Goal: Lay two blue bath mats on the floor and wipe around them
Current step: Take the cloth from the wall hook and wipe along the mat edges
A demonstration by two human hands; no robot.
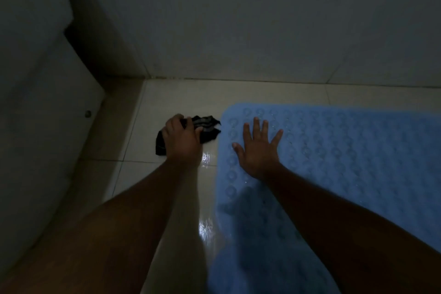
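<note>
One blue bath mat lies under the flat, spread right hand while the left hand grips a dark cloth on the wet floor.

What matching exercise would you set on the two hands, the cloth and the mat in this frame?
Things:
1. left hand
2. right hand
3. cloth
4. mat

States:
A. light blue, lying on the floor
B. black, bunched up
C. fingers spread, pressing on the mat
D. gripping the cloth

Pairs: 1-D, 2-C, 3-B, 4-A
</note>
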